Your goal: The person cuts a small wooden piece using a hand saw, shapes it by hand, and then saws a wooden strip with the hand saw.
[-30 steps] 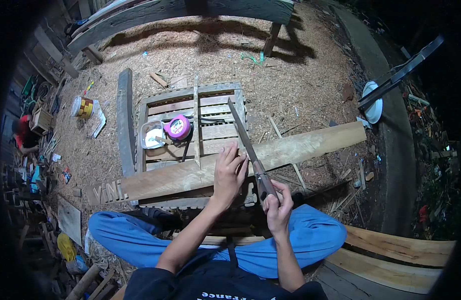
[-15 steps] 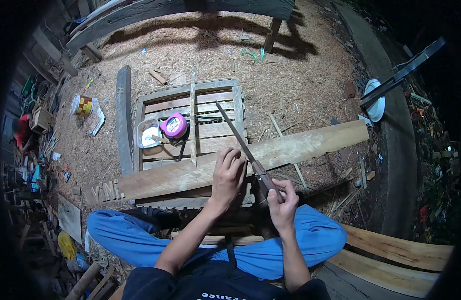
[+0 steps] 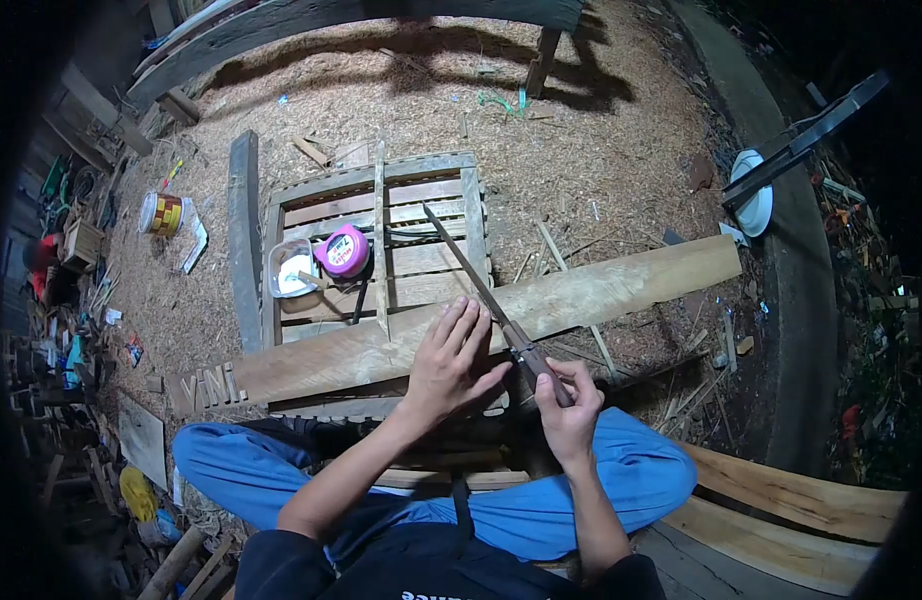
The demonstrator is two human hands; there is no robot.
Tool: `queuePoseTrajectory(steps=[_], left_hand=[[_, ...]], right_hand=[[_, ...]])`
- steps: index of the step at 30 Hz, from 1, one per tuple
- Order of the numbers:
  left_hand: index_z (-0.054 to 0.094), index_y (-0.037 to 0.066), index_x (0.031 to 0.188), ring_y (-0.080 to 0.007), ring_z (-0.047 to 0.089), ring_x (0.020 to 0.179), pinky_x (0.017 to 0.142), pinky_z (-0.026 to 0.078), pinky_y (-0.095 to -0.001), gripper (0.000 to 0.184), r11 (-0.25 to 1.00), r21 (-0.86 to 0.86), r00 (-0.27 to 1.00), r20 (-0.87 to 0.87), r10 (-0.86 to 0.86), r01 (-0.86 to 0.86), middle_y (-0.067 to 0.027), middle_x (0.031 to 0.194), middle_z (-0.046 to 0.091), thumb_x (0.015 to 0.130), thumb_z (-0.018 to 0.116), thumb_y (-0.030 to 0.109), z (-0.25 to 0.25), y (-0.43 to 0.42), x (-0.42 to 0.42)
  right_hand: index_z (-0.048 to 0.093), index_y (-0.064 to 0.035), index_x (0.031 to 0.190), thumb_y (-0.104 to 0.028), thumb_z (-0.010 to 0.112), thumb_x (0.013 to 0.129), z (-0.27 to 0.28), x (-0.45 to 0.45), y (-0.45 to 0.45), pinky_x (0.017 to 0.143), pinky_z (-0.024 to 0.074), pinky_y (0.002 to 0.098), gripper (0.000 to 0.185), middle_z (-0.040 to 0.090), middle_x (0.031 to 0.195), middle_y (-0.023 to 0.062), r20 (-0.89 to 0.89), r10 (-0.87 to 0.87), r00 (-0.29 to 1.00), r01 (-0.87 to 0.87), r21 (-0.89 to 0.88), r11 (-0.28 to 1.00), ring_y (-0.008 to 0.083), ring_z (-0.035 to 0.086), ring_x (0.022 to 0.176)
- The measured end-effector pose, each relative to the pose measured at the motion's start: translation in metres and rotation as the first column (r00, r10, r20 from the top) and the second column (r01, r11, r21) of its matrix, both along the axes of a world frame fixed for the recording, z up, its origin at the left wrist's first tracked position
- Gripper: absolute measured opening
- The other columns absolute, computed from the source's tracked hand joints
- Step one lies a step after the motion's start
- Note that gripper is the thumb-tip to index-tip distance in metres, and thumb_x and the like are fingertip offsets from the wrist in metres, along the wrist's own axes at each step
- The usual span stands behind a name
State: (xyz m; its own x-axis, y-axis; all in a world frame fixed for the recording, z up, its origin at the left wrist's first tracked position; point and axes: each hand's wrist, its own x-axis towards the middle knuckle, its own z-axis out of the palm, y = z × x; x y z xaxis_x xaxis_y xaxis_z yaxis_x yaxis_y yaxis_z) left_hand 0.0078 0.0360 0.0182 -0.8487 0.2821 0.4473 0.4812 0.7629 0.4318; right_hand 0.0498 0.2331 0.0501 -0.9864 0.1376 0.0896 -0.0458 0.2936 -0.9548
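Note:
A long wooden board (image 3: pixel 361 352) lies across a slatted wooden frame (image 3: pixel 469 215), with raised letters (image 3: pixel 213 386) at its left end. My left hand (image 3: pixel 448 362) rests on the board's middle, palm down, fingers stretched and thumb apart. In my right hand (image 3: pixel 571 408) is the dark handle of a long, narrow-bladed tool (image 3: pixel 471 270). Its blade crosses the board just right of my left fingertips and points up and left. A pink tape measure (image 3: pixel 343 252) and a clear plastic tub (image 3: pixel 293 270) with something white inside sit on the slats, left of a thin upright stick (image 3: pixel 380 230).
A dark plank (image 3: pixel 245 235) lies left of the frame, near a yellow-and-red bucket (image 3: pixel 162 214). A person (image 3: pixel 41 266) is at the far left. A heavy beam (image 3: pixel 341 22) spans the top; a white basin (image 3: pixel 753 205) and light boards (image 3: pixel 781 490) are at right.
My left hand has opened from curled fingers to a flatter spread on the board and shifted slightly left. The blade's tip has swung left since the first frame.

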Motion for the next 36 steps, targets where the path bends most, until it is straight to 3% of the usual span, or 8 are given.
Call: queuePoseTrajectory(steps=[10, 16, 19, 24, 27, 30, 36], left_hand=[[0.061, -0.001, 0.135, -0.0376, 0.052, 0.136, 0.115, 0.041, -0.0488, 0.066, 0.993, -0.113, 0.999, 0.004, -0.034, 0.034, -0.0204, 0.140, 0.059, 0.082, 0.081, 0.033, -0.013, -0.008, -0.006], [0.062, -0.001, 0.135, -0.0375, 0.052, 0.136, 0.113, 0.042, -0.0473, 0.063, 0.997, -0.078, 1.000, 0.009, -0.015, 0.016, -0.0209, 0.142, 0.058, 0.084, 0.079, 0.032, -0.011, -0.007, -0.006], [0.062, 0.000, 0.134, -0.0374, 0.053, 0.135, 0.111, 0.043, -0.0467, 0.062, 0.994, -0.109, 1.000, -0.018, -0.012, 0.010, -0.0206, 0.140, 0.059, 0.084, 0.078, 0.033, -0.012, -0.004, -0.004], [0.063, 0.000, 0.133, -0.0374, 0.051, 0.136, 0.111, 0.043, -0.0471, 0.061, 0.995, -0.094, 1.000, -0.005, -0.017, 0.016, -0.0209, 0.141, 0.058, 0.085, 0.077, 0.034, -0.013, -0.008, -0.006], [0.062, 0.000, 0.135, -0.0370, 0.053, 0.134, 0.111, 0.043, -0.0475, 0.062, 0.996, -0.092, 1.000, -0.020, 0.000, -0.002, -0.0201, 0.139, 0.059, 0.085, 0.078, 0.033, -0.012, -0.003, -0.004], [0.062, 0.001, 0.135, -0.0368, 0.052, 0.135, 0.112, 0.042, -0.0474, 0.062, 0.996, -0.085, 1.000, 0.004, -0.006, 0.006, -0.0199, 0.140, 0.059, 0.085, 0.078, 0.033, -0.012, -0.005, -0.004], [0.062, 0.000, 0.135, -0.0368, 0.053, 0.134, 0.111, 0.043, -0.0476, 0.062, 0.994, -0.108, 0.999, -0.022, -0.025, 0.023, -0.0200, 0.140, 0.059, 0.085, 0.077, 0.033, -0.013, -0.006, -0.003]], right_hand=[[0.067, 0.0023, 0.110, -0.012, 0.072, 0.092, 0.007, 0.000, 0.004, 0.058, 0.0551, 0.0300, 0.023, 0.072, 0.077, 0.0122, 0.066, 0.057, 0.996, -0.061, 0.064, 0.996, 0.0118, 0.071, 0.067], [0.067, 0.0028, 0.110, -0.011, 0.072, 0.093, -0.002, 0.014, 0.011, 0.063, 0.0575, 0.0282, 0.022, 0.075, 0.086, 0.0133, -0.027, 0.068, 0.997, -0.064, 0.115, 0.991, 0.0139, 0.073, 0.073], [0.066, 0.0045, 0.110, -0.010, 0.072, 0.094, -0.001, 0.013, 0.022, 0.064, 0.0565, 0.0262, 0.023, 0.074, 0.085, 0.0100, 0.152, 0.050, 0.987, -0.043, -0.047, 0.998, 0.0094, 0.069, 0.075], [0.066, 0.0045, 0.109, -0.010, 0.072, 0.094, 0.011, 0.012, 0.024, 0.064, 0.0559, 0.0253, 0.022, 0.072, 0.083, 0.0087, 0.135, 0.090, 0.987, -0.092, 0.008, 0.996, 0.0081, 0.067, 0.072], [0.067, 0.0033, 0.109, -0.011, 0.072, 0.093, 0.012, 0.016, 0.032, 0.056, 0.0510, 0.0239, 0.022, 0.070, 0.079, 0.0069, 0.164, 0.071, 0.984, -0.070, -0.014, 0.997, 0.0058, 0.065, 0.067], [0.067, 0.0036, 0.110, -0.011, 0.072, 0.093, 0.017, 0.009, 0.025, 0.059, 0.0531, 0.0240, 0.022, 0.071, 0.080, 0.0074, 0.184, 0.104, 0.977, -0.117, 0.061, 0.991, 0.0064, 0.066, 0.071], [0.068, 0.0026, 0.108, -0.010, 0.073, 0.092, 0.005, 0.035, 0.038, 0.054, 0.0475, 0.0227, 0.021, 0.069, 0.076, 0.0045, 0.119, 0.002, 0.993, 0.013, -0.118, 0.993, 0.0032, 0.060, 0.064]])
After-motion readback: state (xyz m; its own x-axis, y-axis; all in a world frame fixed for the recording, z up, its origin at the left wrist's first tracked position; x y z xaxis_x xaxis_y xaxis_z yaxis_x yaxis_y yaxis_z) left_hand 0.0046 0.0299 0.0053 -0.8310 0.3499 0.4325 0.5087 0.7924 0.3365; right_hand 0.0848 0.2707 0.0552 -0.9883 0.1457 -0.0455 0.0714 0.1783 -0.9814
